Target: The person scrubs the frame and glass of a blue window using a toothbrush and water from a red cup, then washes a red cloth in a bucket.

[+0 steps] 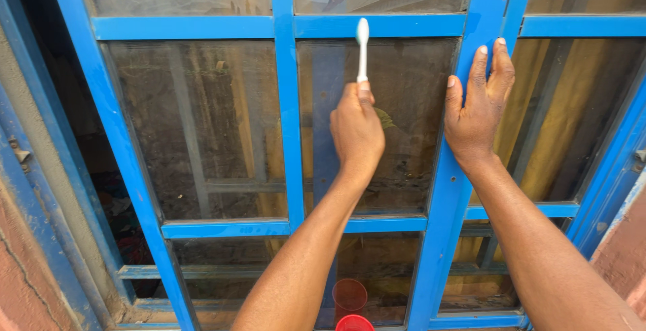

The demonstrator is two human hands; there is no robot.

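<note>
Left hand (356, 129) is gripping a white toothbrush (362, 48) at centre frame, fingers closed on its handle, head pointing up against the glass pane (404, 102). Right hand (476, 105) is pressing flat, fingers spread, on the blue window frame (464, 28), seemingly steadying it.

The window frame (286, 136) is bright blue, its paint glossy along the bars and scuffed paler at the left edge. The glass panes (202, 129) are dusty grey-brown, streaked with yellowish ochre toward the right. The toothbrush (363, 48) held in the left hand (356, 129) is plain white. A red cup (354, 322) shows at the frame's bottom edge. The wall (27, 270) at the lower left corner is reddish-brown.
</note>
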